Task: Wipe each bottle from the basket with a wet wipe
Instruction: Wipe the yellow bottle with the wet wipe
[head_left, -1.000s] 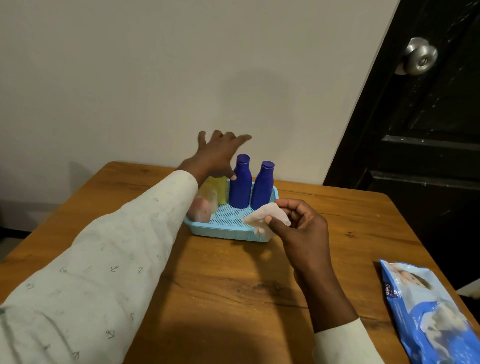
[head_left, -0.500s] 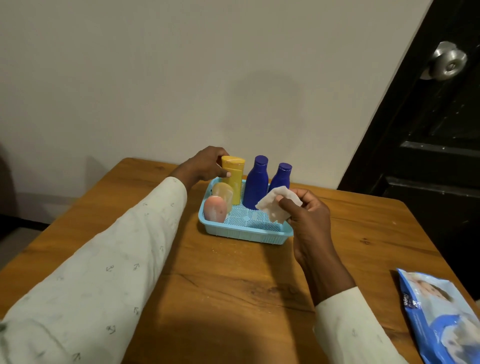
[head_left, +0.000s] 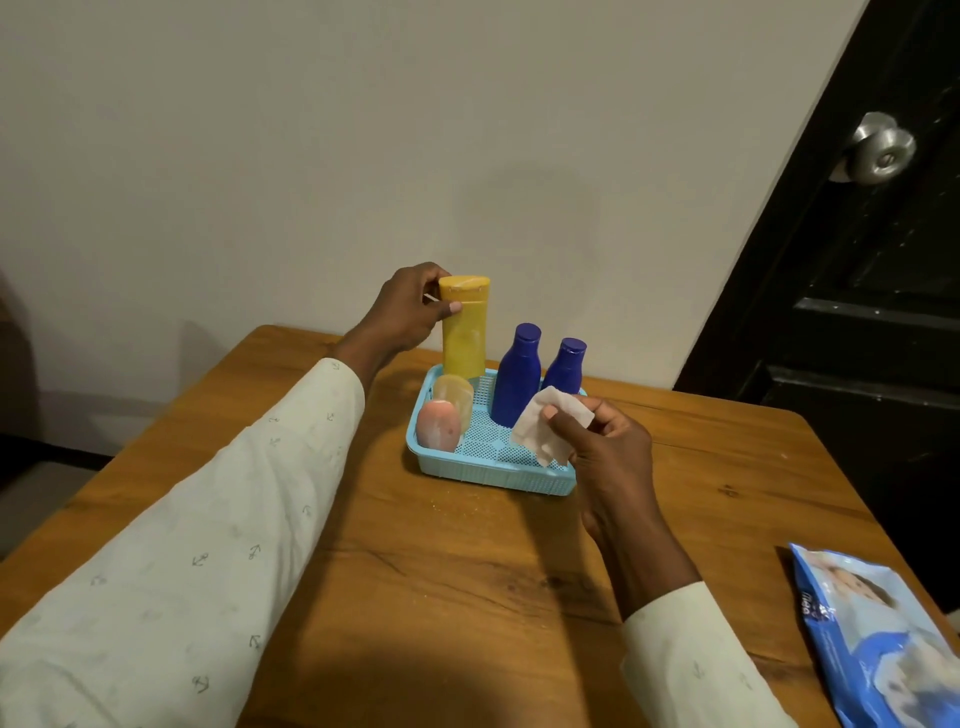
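A left hand grasps the yellow bottle near its cap, apparently just above the blue basket; the right hand pinches a wet wipe. A top-heavy hold risks clipping the upright blue bottles. Wooden table, plain wall, dark door.

wooden table: brown, grain and knots visible | wall: plain off-white, behind table | door: black, panelled, right of wall | door knob: round, silver metal, on door
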